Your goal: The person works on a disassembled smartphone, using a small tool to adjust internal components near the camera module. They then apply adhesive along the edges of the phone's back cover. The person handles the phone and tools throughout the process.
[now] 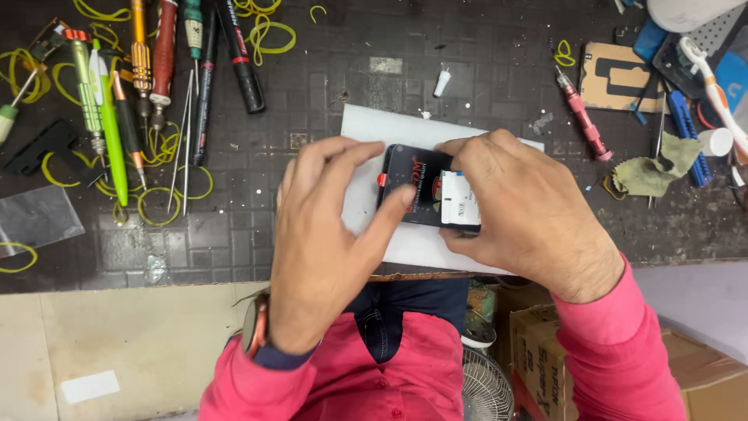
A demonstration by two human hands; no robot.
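A black phone battery with a red print and a white label lies on a white sheet near the front edge of the dark work mat. My right hand wraps over its right end, fingers curled around the edges. My left hand hovers at its left, thumb pressing on the battery's face and fingers spread above the sheet. A watch sits on my left wrist. Both sleeves are pink.
Screwdrivers, tweezers and pens lie among yellow rubber bands at the back left. A red screwdriver, a green cloth, a brown card and blue tools sit at the right. A cardboard box and a fan stand below the bench.
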